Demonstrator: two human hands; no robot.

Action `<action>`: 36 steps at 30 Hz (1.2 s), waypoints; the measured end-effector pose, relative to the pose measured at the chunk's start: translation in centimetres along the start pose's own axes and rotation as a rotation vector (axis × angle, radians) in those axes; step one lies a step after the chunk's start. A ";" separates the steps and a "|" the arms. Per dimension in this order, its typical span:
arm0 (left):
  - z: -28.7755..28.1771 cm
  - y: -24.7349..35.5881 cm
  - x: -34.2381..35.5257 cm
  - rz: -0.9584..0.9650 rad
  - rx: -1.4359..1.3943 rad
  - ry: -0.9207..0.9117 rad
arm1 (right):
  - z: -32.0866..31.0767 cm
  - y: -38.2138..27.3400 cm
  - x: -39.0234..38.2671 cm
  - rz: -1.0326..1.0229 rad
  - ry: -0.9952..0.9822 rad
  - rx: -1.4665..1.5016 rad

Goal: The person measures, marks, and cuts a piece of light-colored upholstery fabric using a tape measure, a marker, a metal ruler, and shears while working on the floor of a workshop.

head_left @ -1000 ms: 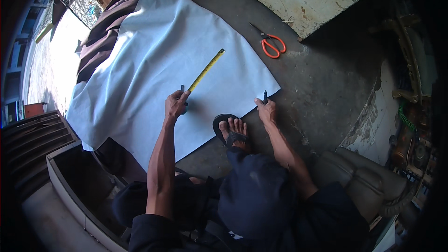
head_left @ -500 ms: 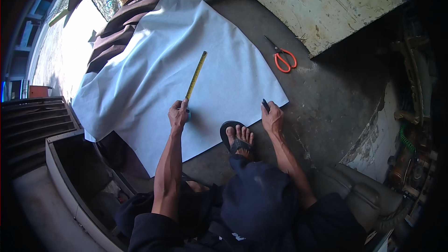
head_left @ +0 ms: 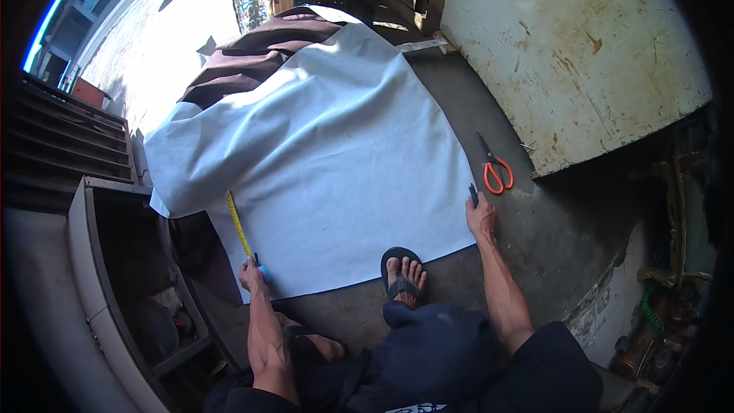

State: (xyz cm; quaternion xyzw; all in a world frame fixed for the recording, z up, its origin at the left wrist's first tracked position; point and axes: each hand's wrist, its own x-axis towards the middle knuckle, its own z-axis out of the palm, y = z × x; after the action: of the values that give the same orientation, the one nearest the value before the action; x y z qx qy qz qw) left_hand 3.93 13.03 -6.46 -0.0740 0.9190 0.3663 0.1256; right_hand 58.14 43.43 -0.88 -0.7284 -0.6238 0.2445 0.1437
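Observation:
A large sheet of pale material with a brown other side (head_left: pixel 344 160) spreads over the floor, its far left part folded in waves. At its near left corner, my left hand (head_left: pixel 251 275) grips a tape measure (head_left: pixel 238 223), whose yellow blade sticks out away from me over the sheet's left edge. My right hand (head_left: pixel 481 218) is closed round a dark pen-like marker (head_left: pixel 473 196) at the sheet's right edge. Just beyond that hand, scissors with orange handles (head_left: pixel 498 175) lie on the floor. My sandalled foot (head_left: pixel 404 275) rests on the sheet's near edge.
An open wooden cabinet frame (head_left: pixel 95 260) stands at the left beside a slatted panel (head_left: pixel 61 138). A worn, pale board (head_left: pixel 573 53) fills the far right. A green coiled hose (head_left: pixel 651 307) and machine parts sit at the right rim.
My left hand has carried the tape measure left and nearer, to the sheet's left edge. My right hand has shifted right along the sheet. The whole view has turned as my head moved.

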 end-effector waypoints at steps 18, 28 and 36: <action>5.1 9.9 -14.5 0.085 0.128 -0.851 | 2.3 -26.0 16.7 -0.423 -0.361 0.157; -0.3 11.8 -8.7 0.576 0.548 -1.097 | 8.6 -14.7 -5.9 -0.114 -0.773 0.381; -6.2 9.8 -3.6 0.734 0.770 -1.220 | 8.6 -17.5 -12.1 -0.008 -1.131 0.404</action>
State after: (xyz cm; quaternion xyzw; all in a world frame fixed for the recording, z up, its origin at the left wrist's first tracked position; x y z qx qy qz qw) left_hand 4.01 15.90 5.31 0.4935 0.7160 0.0181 0.4935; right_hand 37.61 33.89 3.07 -0.4411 -0.5472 0.7075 -0.0741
